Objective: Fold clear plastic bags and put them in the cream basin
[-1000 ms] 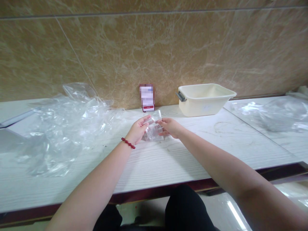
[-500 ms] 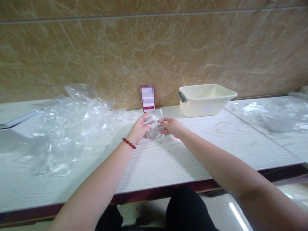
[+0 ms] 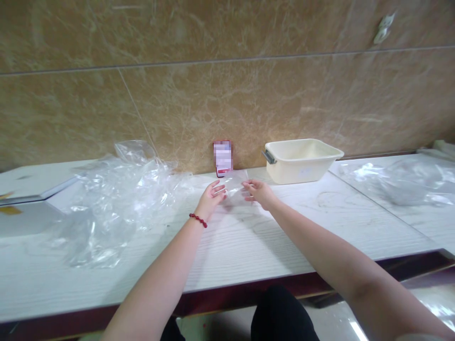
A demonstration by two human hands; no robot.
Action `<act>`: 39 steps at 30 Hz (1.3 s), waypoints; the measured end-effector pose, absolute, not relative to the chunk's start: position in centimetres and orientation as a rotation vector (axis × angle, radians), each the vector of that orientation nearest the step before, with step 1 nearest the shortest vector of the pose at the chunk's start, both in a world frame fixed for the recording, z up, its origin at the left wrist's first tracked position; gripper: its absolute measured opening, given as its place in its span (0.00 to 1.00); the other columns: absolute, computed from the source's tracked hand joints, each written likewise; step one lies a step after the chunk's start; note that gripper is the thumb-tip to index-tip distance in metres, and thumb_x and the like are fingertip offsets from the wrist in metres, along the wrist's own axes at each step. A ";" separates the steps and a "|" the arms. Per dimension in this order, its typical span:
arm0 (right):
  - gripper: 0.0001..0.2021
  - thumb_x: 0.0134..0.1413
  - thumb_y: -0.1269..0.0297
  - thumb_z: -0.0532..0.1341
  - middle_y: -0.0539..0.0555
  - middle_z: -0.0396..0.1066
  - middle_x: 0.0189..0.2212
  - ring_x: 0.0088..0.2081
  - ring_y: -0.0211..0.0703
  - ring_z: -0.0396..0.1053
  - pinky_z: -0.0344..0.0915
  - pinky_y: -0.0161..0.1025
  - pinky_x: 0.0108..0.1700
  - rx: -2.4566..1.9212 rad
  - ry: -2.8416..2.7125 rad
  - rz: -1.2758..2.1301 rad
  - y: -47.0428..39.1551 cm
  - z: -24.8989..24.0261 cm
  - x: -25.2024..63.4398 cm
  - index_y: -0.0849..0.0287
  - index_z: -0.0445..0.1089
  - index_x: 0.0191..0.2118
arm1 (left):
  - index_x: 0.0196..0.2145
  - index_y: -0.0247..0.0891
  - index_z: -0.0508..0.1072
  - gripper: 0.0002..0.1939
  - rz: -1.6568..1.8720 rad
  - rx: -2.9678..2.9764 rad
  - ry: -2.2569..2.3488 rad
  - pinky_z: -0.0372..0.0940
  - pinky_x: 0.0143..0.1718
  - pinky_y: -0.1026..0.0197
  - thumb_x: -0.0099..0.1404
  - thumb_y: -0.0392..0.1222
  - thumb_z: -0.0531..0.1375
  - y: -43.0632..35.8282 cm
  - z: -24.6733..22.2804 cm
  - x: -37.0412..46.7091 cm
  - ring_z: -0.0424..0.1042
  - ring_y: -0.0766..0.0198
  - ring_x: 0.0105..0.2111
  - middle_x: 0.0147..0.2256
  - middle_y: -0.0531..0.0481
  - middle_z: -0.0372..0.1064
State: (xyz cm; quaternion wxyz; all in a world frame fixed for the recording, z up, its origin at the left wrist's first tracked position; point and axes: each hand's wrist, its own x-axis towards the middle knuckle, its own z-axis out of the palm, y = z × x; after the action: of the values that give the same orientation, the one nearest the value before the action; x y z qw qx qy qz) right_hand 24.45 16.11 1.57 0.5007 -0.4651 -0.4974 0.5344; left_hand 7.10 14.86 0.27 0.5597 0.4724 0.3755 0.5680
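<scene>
A small clear plastic bag (image 3: 235,189) is stretched between my two hands, just above the table. My left hand (image 3: 210,199), with a red bead bracelet (image 3: 198,219) at the wrist, grips the bag's left edge. The bag's right edge is pinched by my right hand (image 3: 260,193), thumb and forefinger together and the other fingers curled below. Behind the bag a phone (image 3: 223,158) in a red case leans upright against the wall; the bag's top overlaps its foot.
Crumpled clear plastic bags (image 3: 117,203) heap up at the left, beside a white box (image 3: 31,208). A cream plastic tub (image 3: 302,166) with a grey handle stands at the right back. More clear plastic (image 3: 408,182) lies far right. A marble wall (image 3: 185,104) borders the white table (image 3: 227,265).
My view has tilted up and shifted slightly left, so more wall and the white box show. My hands keep hold of the bag, which looks flatter and more spread out.
</scene>
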 end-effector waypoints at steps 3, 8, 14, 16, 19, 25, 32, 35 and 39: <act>0.07 0.42 0.62 0.59 0.49 0.65 0.22 0.23 0.30 0.63 0.67 0.32 0.24 -1.109 -1.240 1.243 16.3 1.6 24.7 0.60 0.66 0.29 | 0.45 0.37 0.57 0.25 1.341 1.108 0.897 0.61 0.39 0.60 0.50 0.28 0.57 14.9 0.1 6.9 0.66 0.66 0.39 0.42 0.43 0.62; 0.07 0.43 0.62 0.58 0.50 0.65 0.23 0.24 0.31 0.64 0.67 0.32 0.24 -1.095 -1.177 1.259 16.2 2.1 24.7 0.60 0.65 0.29 | 0.45 0.37 0.57 0.24 1.333 1.089 0.913 0.61 0.39 0.61 0.50 0.28 0.57 15.0 -0.1 6.6 0.66 0.66 0.39 0.42 0.43 0.62; 0.07 0.43 0.63 0.58 0.47 0.65 0.23 0.22 0.30 0.65 0.67 0.32 0.26 -0.898 -0.914 1.409 16.0 3.9 25.7 0.58 0.62 0.30 | 0.42 0.37 0.60 0.20 1.313 1.090 0.902 0.60 0.40 0.61 0.51 0.29 0.57 14.9 -0.1 6.4 0.66 0.66 0.39 0.41 0.43 0.63; 0.06 0.43 0.64 0.58 0.45 0.64 0.20 0.19 0.27 0.62 0.66 0.30 0.26 -0.807 -0.832 1.359 16.4 5.3 27.0 0.58 0.62 0.30 | 0.42 0.36 0.60 0.20 1.306 1.096 0.894 0.60 0.40 0.60 0.51 0.30 0.57 14.9 -0.2 6.4 0.66 0.66 0.39 0.40 0.43 0.63; 0.05 0.44 0.65 0.58 0.44 0.63 0.19 0.17 0.25 0.60 0.66 0.27 0.24 -0.748 -0.801 1.217 17.4 8.1 29.5 0.57 0.63 0.30 | 0.42 0.36 0.60 0.20 1.266 1.115 0.896 0.60 0.40 0.59 0.51 0.31 0.57 15.1 -0.5 6.5 0.66 0.66 0.38 0.39 0.43 0.64; 0.02 0.47 0.67 0.56 0.47 0.66 0.25 0.25 0.31 0.67 0.66 0.28 0.24 -0.872 -0.946 1.030 20.5 14.0 35.3 0.58 0.62 0.29 | 0.42 0.35 0.60 0.19 1.245 1.116 0.920 0.60 0.41 0.57 0.51 0.31 0.57 15.4 -0.9 6.7 0.66 0.64 0.38 0.39 0.42 0.64; 0.01 0.48 0.70 0.54 0.47 0.63 0.22 0.20 0.28 0.63 0.66 0.29 0.24 -1.327 -1.074 0.846 25.0 15.7 41.2 0.60 0.62 0.30 | 0.42 0.35 0.60 0.19 1.226 1.116 0.931 0.60 0.42 0.57 0.51 0.32 0.57 15.5 -0.6 6.8 0.66 0.64 0.39 0.40 0.42 0.64; 0.01 0.48 0.72 0.54 0.46 0.61 0.21 0.20 0.27 0.62 0.67 0.29 0.27 -1.525 -1.107 0.867 26.1 14.9 42.2 0.61 0.61 0.29 | 0.42 0.34 0.60 0.18 1.205 1.108 0.964 0.60 0.42 0.56 0.52 0.31 0.57 15.5 -0.4 7.0 0.66 0.64 0.38 0.39 0.42 0.64; 0.03 0.47 0.73 0.56 0.45 0.56 0.17 0.19 0.27 0.60 0.68 0.31 0.28 -1.702 -1.099 0.852 26.8 13.7 43.0 0.62 0.59 0.26 | 0.42 0.35 0.61 0.18 1.206 1.107 0.953 0.60 0.41 0.56 0.52 0.31 0.57 15.5 -0.4 6.9 0.66 0.64 0.38 0.39 0.42 0.64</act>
State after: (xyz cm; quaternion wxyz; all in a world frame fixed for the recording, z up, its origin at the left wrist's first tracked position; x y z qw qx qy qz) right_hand 42.95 26.75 13.72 0.4546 -0.6898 -0.4452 0.3453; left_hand 6.90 15.53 -0.39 0.5839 0.4742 0.4086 0.5170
